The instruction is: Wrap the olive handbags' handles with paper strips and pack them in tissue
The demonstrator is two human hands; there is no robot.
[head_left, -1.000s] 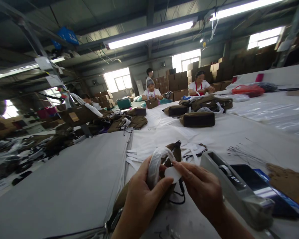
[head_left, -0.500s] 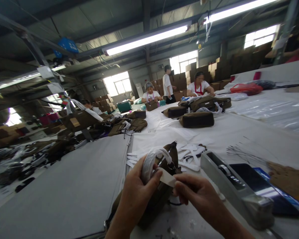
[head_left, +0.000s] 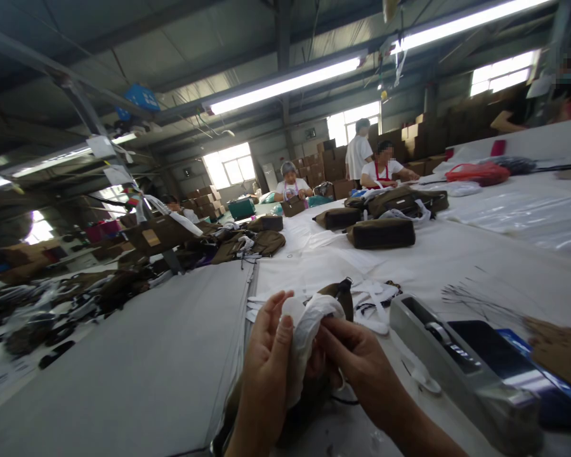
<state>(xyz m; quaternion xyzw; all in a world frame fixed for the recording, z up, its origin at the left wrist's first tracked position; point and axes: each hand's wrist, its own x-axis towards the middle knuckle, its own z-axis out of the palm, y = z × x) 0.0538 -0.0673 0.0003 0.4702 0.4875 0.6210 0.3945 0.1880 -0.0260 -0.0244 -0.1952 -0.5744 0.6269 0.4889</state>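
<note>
An olive-brown bag [head_left: 341, 295] lies on the table under my hands, largely hidden by them. Its handle [head_left: 309, 324] is wrapped in white tissue-like material and arches up between my palms. My left hand [head_left: 269, 349] holds the wrapped handle from the left, thumb and fingers upright against the wrapping. On the other side, my right hand [head_left: 356, 355] has its fingers curled and pinched at the underside of the wrapping; its fingertips are partly hidden. A grey tape dispenser [head_left: 461, 368] stands just right of my right hand.
White strips [head_left: 374, 304] lie beyond the bag. To the right are a dark phone-like slab [head_left: 485, 352], brown tags [head_left: 559, 355] and thin dark ties [head_left: 485, 295]. Several finished-looking bags [head_left: 380, 233] lie farther back. Co-workers [head_left: 292, 184] sit across the table. A grey-white board [head_left: 137, 362] covers the left.
The white strip stretched between my hands is no longer visible. My right hand has moved in against the wrapped handle, and my left fingers have straightened upward. A standing person in back has moved right.
</note>
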